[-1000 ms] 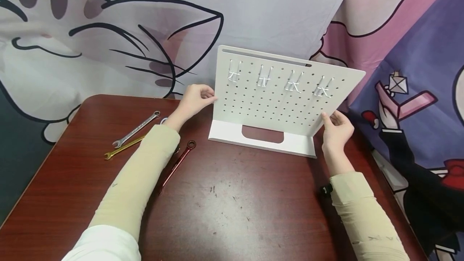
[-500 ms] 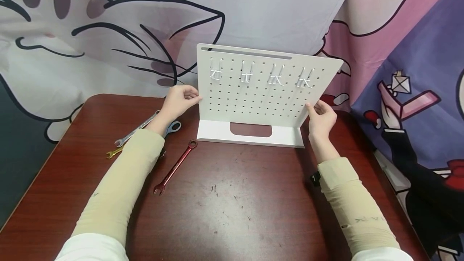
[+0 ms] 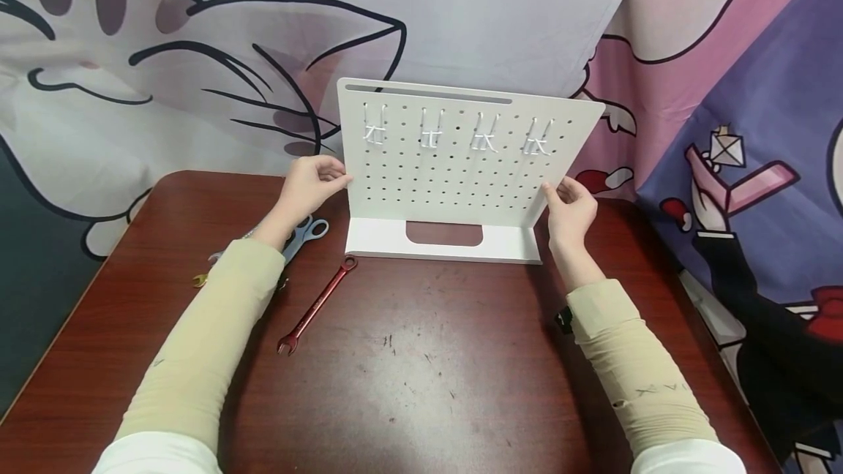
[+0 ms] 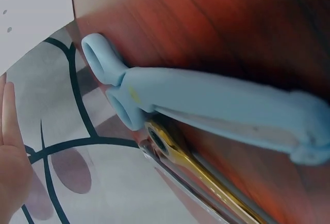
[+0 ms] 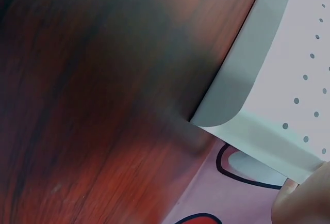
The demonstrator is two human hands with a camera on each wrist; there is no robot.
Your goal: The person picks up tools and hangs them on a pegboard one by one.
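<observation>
A white pegboard stand (image 3: 448,174) stands upright at the back of the table, with several pairs of white wire hooks (image 3: 431,130) along its upper part. My left hand (image 3: 308,187) holds its left edge between thumb and fingers. At the opposite edge my right hand (image 3: 571,214) grips the board, thumb in front and the other fingers partly hidden behind. In the right wrist view, only a bit of that hand (image 5: 304,198) shows beside the board's corner (image 5: 242,90). Below my left wrist lie blue-handled scissors (image 3: 304,236), their far end covered by the sleeve.
A red wrench (image 3: 317,306) lies in front of the board's left corner. Beside the scissors (image 4: 206,100), the left wrist view shows a gold wrench (image 4: 196,170) and a silver wrench (image 4: 180,185). A printed cloth (image 3: 500,20) hangs behind the brown table (image 3: 421,371).
Both hands have shifted the pegboard stand leftward, and it has turned slightly. The scissors have come into sight beside my left wrist, while my left sleeve now covers more of the silver and gold wrenches.
</observation>
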